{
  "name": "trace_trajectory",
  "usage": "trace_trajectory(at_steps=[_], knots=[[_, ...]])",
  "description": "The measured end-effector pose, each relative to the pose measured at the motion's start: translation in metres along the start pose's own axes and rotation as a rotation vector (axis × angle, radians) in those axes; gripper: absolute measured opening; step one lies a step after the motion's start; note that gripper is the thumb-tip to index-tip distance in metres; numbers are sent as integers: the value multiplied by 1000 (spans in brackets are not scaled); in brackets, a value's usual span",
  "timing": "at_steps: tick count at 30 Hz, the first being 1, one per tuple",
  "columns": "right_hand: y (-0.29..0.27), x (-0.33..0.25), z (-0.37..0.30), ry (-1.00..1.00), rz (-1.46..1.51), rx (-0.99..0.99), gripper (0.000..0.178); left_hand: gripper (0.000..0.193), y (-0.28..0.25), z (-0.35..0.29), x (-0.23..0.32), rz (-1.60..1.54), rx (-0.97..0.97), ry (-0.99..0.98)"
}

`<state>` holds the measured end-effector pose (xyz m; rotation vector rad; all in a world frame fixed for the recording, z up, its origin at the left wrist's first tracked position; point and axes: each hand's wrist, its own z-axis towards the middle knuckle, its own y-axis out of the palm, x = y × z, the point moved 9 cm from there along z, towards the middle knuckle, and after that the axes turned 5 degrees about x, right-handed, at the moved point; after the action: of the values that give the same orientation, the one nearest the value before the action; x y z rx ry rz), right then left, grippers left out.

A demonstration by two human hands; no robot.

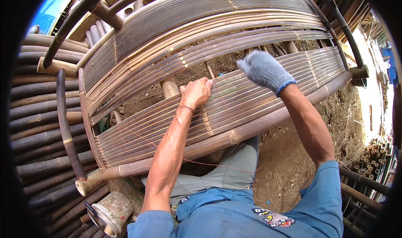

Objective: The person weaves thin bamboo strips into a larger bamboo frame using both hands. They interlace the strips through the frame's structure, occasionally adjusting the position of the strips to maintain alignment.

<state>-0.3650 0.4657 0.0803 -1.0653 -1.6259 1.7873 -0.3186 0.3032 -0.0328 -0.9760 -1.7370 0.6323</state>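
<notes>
A bamboo bench (234,131) with a seat of thin dark slats lies across the view in front of me. My bare left hand (196,93) is closed over the far edge of the near group of bamboo slats (251,98), fingers curled over the top slat. Over the right part of these slats, my right hand (266,72), in a grey knitted glove with a blue cuff, is a raised fist, slightly blurred. Whether it holds anything is hidden. A thin reddish cord (215,164) trails from the slats past my left forearm and across my lap.
Beyond a long gap, more loose slats (201,43) bow across the frame. Bamboo poles (46,110) are stacked at the left, and a dirty white bucket (112,208) stands at the lower left. Cut bamboo ends (372,158) are piled at the right. The ground (284,158) is bare earth.
</notes>
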Motion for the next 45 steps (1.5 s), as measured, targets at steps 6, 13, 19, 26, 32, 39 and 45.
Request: trace_trajectory(at_steps=[6,13,19,26,32,39,45], knots=[[54,-73,-50,-146,276,-35,33,43,7,5,3,20,46,54],[48,-66,-79,-346,293,325,7,36,0,-1,-4,-81,60,95],[77,-30,-85,-98,369,92,29,25,-15,-10,-2,-195,258,192],[50,46,-144,592,401,557,19,23,-133,-97,-129,239,945,276],[9,-25,-79,182,-25,935,12,35,-170,-130,-274,541,720,150],[46,-61,31,100,-86,725,19,22,-157,-112,-233,779,615,454],[72,-25,38,226,40,366,32,23,-172,-133,-226,424,348,394]])
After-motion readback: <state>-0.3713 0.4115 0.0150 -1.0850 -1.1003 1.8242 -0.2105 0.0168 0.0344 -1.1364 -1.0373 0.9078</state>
